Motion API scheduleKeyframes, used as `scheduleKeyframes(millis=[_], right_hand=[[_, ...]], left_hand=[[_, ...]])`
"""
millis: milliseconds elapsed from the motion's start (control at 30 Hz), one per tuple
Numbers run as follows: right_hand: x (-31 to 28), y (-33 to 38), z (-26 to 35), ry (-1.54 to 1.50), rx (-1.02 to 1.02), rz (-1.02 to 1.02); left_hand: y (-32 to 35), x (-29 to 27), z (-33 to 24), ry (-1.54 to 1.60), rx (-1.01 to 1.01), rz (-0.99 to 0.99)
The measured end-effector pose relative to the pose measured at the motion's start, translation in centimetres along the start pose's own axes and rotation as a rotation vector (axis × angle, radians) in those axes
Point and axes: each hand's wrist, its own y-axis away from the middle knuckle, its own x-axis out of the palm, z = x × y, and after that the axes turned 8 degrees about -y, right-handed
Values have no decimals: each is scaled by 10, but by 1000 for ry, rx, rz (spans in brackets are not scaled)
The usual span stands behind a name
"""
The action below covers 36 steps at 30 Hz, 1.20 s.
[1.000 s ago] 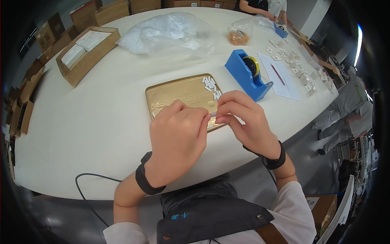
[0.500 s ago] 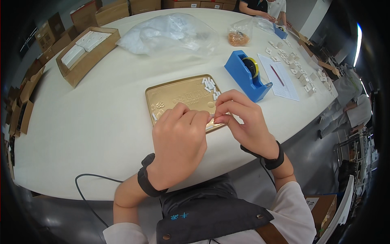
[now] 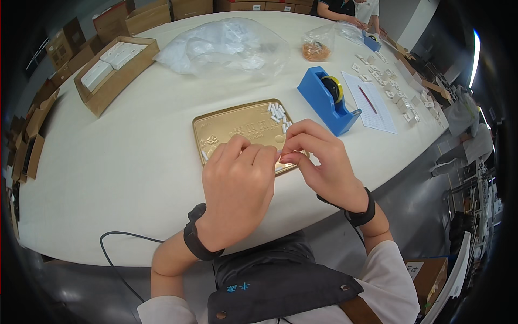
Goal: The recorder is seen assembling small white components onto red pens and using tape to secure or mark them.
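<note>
One shallow gold metal tray [image 3: 232, 127] lies on the white table [image 3: 108, 162], small white pieces [image 3: 278, 113] clustered in its far right corner. Left hand [image 3: 237, 189] and right hand [image 3: 318, 162] meet over its near edge, fingertips pinched together; the item gripped is hidden. One blue tape dispenser [image 3: 326, 100] stands right of the tray; one clear plastic bag [image 3: 221, 46] beyond it.

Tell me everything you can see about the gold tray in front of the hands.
The gold tray is a shallow rectangle with rounded corners and a raised rim, shiny like metal, its floor embossed. It lies flat on the white table, slightly askew. Small white pieces cluster in its far right corner, a few more by its left edge. The left hand and right hand cover its near edge; contact cannot be told.
</note>
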Motion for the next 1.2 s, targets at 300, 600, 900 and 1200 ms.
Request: scheduleKeyframes(millis=[300,600,900,1200], right_hand=[[4,1,2,-8,64,-54],[4,1,8,110,172,-125],[-3,0,2,-45,106,-289],[5,-4,6,279,-472,-309]], left_hand=[[2,-1,-3,-135,42,-25],[4,9,-3,-307,174,-162],[-8,-10,15,26,-92,-108],[-9,-18,6,196,-226,-20]])
